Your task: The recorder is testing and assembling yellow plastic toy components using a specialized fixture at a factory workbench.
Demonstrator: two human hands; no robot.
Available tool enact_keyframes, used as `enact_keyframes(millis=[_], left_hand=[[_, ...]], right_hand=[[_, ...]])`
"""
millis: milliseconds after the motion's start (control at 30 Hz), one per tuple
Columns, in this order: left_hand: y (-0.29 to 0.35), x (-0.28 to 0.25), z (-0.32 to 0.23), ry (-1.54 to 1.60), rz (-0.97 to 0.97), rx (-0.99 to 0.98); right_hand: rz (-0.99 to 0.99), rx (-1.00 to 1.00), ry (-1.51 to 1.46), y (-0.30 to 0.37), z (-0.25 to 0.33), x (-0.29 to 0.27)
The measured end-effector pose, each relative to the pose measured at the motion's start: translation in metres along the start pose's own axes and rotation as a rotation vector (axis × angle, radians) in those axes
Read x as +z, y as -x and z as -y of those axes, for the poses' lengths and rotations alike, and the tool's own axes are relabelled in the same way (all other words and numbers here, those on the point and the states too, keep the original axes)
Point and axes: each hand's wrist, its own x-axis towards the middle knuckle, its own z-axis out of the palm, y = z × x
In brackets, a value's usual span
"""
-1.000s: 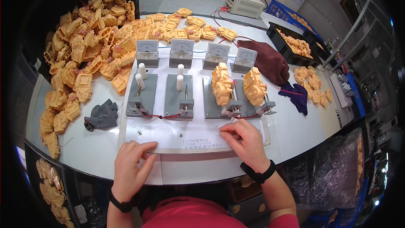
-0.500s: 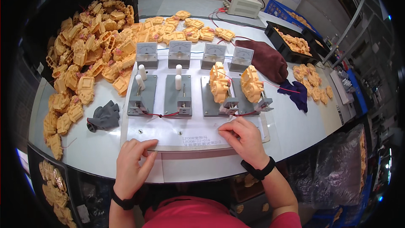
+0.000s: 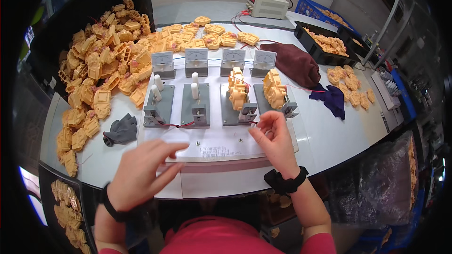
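Observation:
Over the front edge of the white board (image 3: pixel 235 156), my left hand (image 3: pixel 143 171) is raised, its thumb and index finger apart, and it holds nothing. My right hand (image 3: pixel 275 138) hovers by the front of the two right grey stands, fingers loosely bent, thumb apart, no object visible between them. One yellow plastic gearbox housing (image 3: pixel 237 89) sits upright on the third grey stand (image 3: pixel 229 115); another yellow housing (image 3: pixel 274 90) is on the rightmost stand. The two left grey stands (image 3: pixel 162 109) (image 3: pixel 189 106) carry only white pegs (image 3: pixel 156 92) and metal parts.
Analogue meters (image 3: pixel 196 56) line up behind the stands. A large heap of yellow housings (image 3: pixel 101 56) fills the left, and more lie along the back. A grey glove (image 3: pixel 121 129) lies left, brown cloth (image 3: pixel 292 63) and dark blue cloth (image 3: pixel 328 102) right. A power supply (image 3: pixel 267 6) stands behind.
My left hand has lifted and shifted, its thumb and index finger still apart. My right hand has risen toward the rightmost stands, its fingers parting. The whole view has shifted slightly.

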Motion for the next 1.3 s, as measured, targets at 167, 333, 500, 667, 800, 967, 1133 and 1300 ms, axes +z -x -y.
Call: enact_keyframes(millis=[167,333,500,667,800,967,1133,1300], left_hand=[[-0.103,-0.023,-0.031,-0.427,0.035,0.469],[-0.190,0.015,-0.042,-0.836,0.372,0.459],[-0.206,0.043,-0.039,-1.045,0.314,0.532],[-0.194,0.024,-0.038,-1.096,0.136,0.642],[-0.132,-0.040,-0.061,-0.899,-0.139,0.608],[0.029,-0.095,0.025,-0.959,-0.615,0.118],[0.310,-0.142,0.190,-1.226,-0.603,-0.743],[0.438,-0.141,0.300,-0.984,-0.473,-1.474]], right_hand=[[0.027,-0.092,-0.200,-0.005,0.013,0.014],[0.033,-0.115,-0.239,-0.001,0.007,0.018],[0.084,-0.192,-0.162,-0.001,-0.001,0.013],[0.112,-0.222,-0.152,0.002,0.002,0.019],[-0.012,-0.225,-0.072,0.011,0.012,0.003],[-0.168,-0.383,0.711,0.031,0.002,-0.064],[-0.006,-0.343,0.527,0.015,-0.013,-0.073],[-0.001,-0.245,0.475,0.018,-0.012,-0.080]])
